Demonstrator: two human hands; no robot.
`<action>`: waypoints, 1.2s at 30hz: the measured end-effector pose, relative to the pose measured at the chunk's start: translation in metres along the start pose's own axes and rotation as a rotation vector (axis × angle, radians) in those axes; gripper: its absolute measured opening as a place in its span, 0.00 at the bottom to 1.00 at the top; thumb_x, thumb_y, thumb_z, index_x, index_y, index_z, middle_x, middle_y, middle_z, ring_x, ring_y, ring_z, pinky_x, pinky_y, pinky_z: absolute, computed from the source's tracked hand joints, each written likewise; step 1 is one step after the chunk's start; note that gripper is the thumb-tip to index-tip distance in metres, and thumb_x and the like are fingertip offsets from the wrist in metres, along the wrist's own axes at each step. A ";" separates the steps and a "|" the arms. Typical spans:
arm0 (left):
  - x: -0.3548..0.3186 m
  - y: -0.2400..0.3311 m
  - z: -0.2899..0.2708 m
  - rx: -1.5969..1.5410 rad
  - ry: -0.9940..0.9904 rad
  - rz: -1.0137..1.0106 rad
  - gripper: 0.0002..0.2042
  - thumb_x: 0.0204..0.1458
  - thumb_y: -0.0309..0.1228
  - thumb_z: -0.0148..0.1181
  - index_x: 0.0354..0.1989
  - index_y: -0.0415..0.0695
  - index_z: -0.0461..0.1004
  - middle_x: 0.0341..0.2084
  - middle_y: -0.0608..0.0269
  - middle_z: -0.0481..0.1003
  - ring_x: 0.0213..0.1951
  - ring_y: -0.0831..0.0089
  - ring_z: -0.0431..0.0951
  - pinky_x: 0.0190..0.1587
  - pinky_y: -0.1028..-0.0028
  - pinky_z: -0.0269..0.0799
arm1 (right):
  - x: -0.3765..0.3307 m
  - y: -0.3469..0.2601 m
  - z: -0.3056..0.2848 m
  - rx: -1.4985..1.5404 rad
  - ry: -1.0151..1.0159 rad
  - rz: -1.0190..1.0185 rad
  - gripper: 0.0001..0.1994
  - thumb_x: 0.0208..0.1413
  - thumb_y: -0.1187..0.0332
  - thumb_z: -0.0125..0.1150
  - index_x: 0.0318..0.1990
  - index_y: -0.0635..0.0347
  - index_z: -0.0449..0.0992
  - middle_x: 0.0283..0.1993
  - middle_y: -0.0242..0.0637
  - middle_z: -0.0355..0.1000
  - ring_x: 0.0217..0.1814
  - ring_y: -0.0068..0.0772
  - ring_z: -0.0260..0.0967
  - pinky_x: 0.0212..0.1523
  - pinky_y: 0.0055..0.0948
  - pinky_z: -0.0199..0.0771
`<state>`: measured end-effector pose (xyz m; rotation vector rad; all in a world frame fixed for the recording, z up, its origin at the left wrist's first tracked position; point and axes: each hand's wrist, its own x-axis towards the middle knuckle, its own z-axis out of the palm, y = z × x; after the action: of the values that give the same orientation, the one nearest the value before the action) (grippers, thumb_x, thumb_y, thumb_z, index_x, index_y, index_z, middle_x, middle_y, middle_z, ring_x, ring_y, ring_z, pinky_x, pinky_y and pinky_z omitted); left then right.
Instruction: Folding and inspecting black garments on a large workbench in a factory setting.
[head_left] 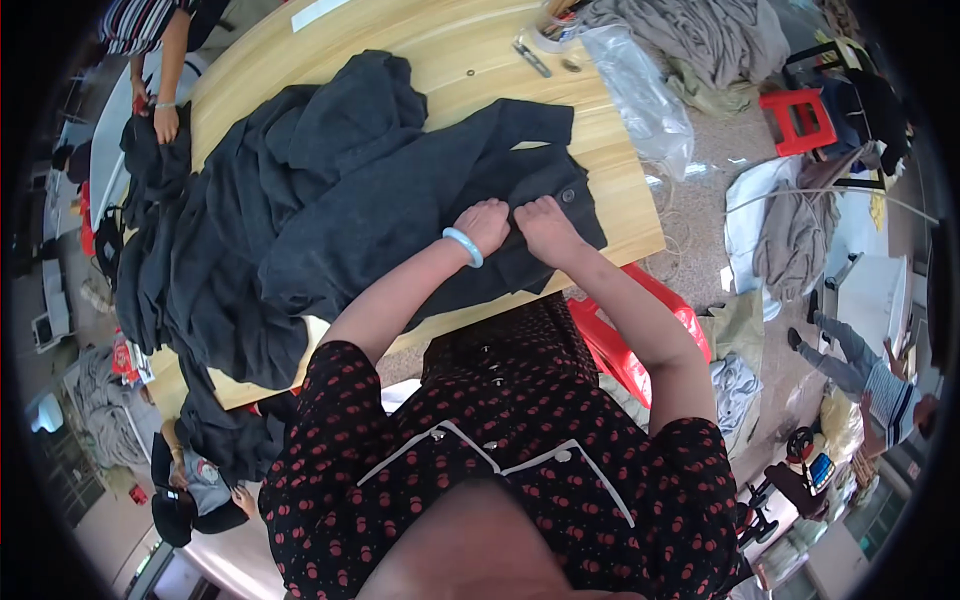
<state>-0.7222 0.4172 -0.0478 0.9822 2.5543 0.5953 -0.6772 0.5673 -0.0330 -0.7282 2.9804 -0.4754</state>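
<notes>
A dark charcoal garment (400, 190) lies spread and bunched across the light wooden table (620, 150). Near the table's front edge, my left hand (483, 226), with a pale blue bangle on its wrist, is closed on the cloth. Close to its right, my right hand (546, 230) grips the same garment, fingers curled into the fabric. A round dark button (568, 196) shows on the cloth just beyond my right hand. The fingertips of both hands are hidden. I cannot tell the garment's exact kind.
On the table's far side lie a small cutter-like tool (531, 59), a clear tub (555, 28) and clear plastic sheeting (640, 95). A person's hands (160, 118) touch dark cloth at the far left. A red stool (797, 121) and cloth heaps stand to the right.
</notes>
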 end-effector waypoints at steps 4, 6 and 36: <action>-0.004 -0.008 0.001 -0.050 -0.009 -0.003 0.07 0.41 0.27 0.45 0.23 0.36 0.67 0.25 0.47 0.70 0.31 0.54 0.72 0.37 0.61 0.67 | 0.000 0.000 0.003 0.074 0.046 -0.006 0.04 0.36 0.78 0.47 0.24 0.60 0.65 0.26 0.40 0.64 0.34 0.40 0.62 0.43 0.34 0.59; -0.006 -0.007 -0.003 -0.129 -0.026 0.008 0.06 0.41 0.26 0.45 0.22 0.35 0.66 0.24 0.45 0.69 0.31 0.51 0.70 0.36 0.60 0.66 | -0.003 0.000 0.004 0.118 0.076 -0.014 0.05 0.36 0.78 0.47 0.24 0.60 0.65 0.25 0.40 0.64 0.33 0.41 0.62 0.42 0.34 0.59; -0.075 -0.052 -0.048 -0.292 -0.255 -0.151 0.16 0.37 0.36 0.58 0.34 0.38 0.70 0.30 0.49 0.72 0.36 0.58 0.72 0.39 0.67 0.67 | 0.017 -0.065 -0.005 0.332 -0.226 -0.166 0.11 0.38 0.65 0.59 0.29 0.60 0.69 0.30 0.39 0.67 0.38 0.39 0.65 0.43 0.34 0.60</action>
<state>-0.7196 0.3177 -0.0202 0.7078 2.2158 0.7230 -0.6641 0.5062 -0.0084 -0.9248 2.5559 -0.8119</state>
